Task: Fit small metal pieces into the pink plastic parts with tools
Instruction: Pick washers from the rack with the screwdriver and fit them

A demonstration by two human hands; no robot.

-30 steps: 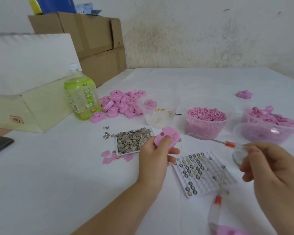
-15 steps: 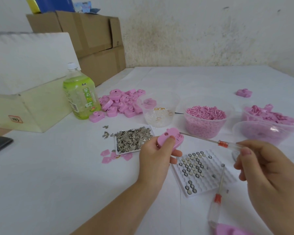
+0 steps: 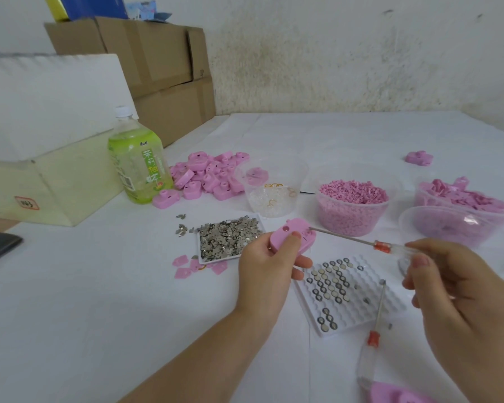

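The pink part (image 3: 290,236) is in the air above the table, near the middle of the view. The left hand (image 3: 269,271) grips it from below, with the thumb pressed on its upper face and the other fingers curled under it. From 3 o'clock a thin screwdriver (image 3: 344,237) comes to the part, and its tip touches the right edge of the part. The right hand (image 3: 460,301) pinches the clear handle of this screwdriver between the thumb and the curled fingers.

Just beside the part at 9 o'clock lies a flat heap of small metal pieces (image 3: 227,238). At 5 o'clock, under the hands, is a white grid tray (image 3: 390,301) with small round pieces in some cells. A second screwdriver (image 3: 376,321) lies across its right edge.

At 11 o'clock is a pile of pink parts (image 3: 210,175), and a green bottle (image 3: 138,164) stands at its left. At 2 o'clock stands a tub (image 3: 349,222) full of pink grains.
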